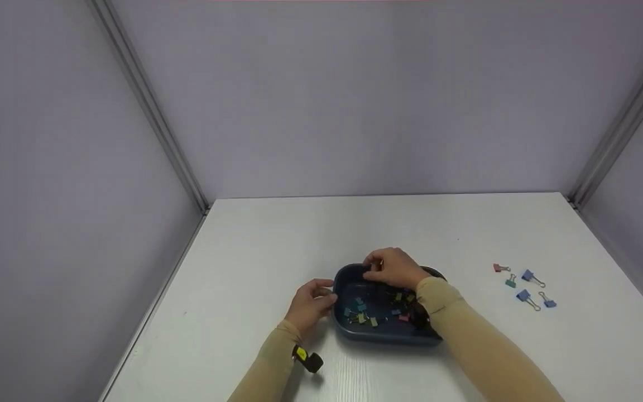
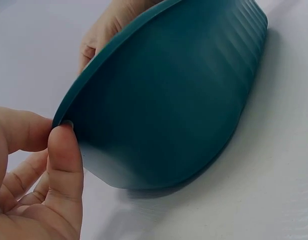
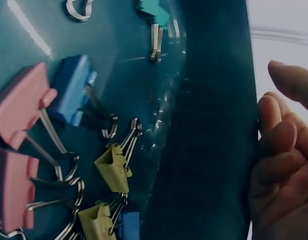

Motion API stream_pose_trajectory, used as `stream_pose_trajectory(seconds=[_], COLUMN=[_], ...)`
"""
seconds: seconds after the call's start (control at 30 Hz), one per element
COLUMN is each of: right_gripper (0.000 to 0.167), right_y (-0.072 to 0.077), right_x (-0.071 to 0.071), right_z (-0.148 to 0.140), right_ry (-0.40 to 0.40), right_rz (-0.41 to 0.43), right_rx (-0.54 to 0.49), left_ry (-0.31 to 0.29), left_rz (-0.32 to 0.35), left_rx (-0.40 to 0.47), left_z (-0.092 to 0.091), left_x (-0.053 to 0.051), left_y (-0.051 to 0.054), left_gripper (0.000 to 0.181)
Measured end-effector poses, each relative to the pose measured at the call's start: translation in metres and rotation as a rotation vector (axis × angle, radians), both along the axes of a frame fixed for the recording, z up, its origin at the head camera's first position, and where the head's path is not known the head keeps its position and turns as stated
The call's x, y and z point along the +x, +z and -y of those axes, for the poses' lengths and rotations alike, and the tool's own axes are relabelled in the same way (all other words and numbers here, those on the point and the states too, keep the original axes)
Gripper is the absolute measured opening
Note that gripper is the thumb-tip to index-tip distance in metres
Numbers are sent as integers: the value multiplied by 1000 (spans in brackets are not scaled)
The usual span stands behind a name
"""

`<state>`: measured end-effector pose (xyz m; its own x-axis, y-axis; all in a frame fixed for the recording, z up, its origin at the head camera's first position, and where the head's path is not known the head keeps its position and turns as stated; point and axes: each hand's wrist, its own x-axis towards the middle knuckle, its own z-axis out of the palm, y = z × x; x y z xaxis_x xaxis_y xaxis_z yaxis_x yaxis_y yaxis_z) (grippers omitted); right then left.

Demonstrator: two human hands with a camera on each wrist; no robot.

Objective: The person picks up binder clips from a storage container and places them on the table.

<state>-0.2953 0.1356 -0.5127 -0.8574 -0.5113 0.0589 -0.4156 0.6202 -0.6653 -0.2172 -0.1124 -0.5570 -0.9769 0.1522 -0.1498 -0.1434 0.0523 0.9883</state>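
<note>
Pinches tray (image 1: 388, 336) by rim with left hand (image 1: 309, 306); has right hand (image 1: 397, 269) at far rim, beyond clips (image 1: 361, 317); cannot tell whether gripping.

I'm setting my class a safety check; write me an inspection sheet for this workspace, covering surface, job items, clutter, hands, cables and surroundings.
Surface: white table.
Job items: dark blue-green tray with binder clips inside; five loose clips right of it.
Clutter: nothing seen.
Left hand: pinches the tray's rim.
Right hand: at the tray's far rim; grip unclear.
Cables: nothing seen.
Surroundings: pale walls, metal corner posts.
</note>
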Motion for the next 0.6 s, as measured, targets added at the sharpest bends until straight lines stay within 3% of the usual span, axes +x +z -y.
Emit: stream_pose_trajectory(seconds=[0.23, 0.6], right_gripper=[25, 30], right_y=[-5, -30], right_x=[5, 13], right_z=[6, 14], right_ry=[109, 212], right_rz=[36, 84], right_rx=[61, 220], left_ry=[0, 2], left_rz=[9, 11], left_rx=[51, 45], left_z=[-1, -1], left_x=[1, 5], left_y=[0, -2], left_gripper=[39, 35])
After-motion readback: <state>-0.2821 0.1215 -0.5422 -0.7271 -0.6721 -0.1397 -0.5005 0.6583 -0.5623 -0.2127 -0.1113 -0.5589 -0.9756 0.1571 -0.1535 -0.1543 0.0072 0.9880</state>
